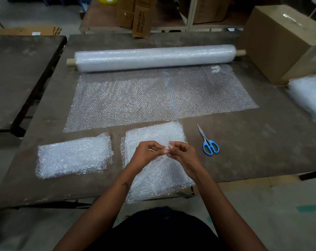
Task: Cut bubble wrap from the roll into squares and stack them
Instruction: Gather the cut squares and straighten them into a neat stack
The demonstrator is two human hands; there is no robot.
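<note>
Both hands pinch a bubble wrap sheet above the near stack.
Left hand (144, 153) and right hand (180, 153) pinch the sheet (159, 174); scissors (208, 142) lie right, roll (153, 57) across the surface (244, 142).

Big brown cardboard box (282, 40) sits at 2 o'clock on the worn table (244, 142) (taped shut), more cartons (133, 15) at 12.

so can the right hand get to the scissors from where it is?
Probably yes. The scissors lie flat on the table just right of the right hand, nothing between, but it pinches a bubble wrap sheet with the left hand.
</note>
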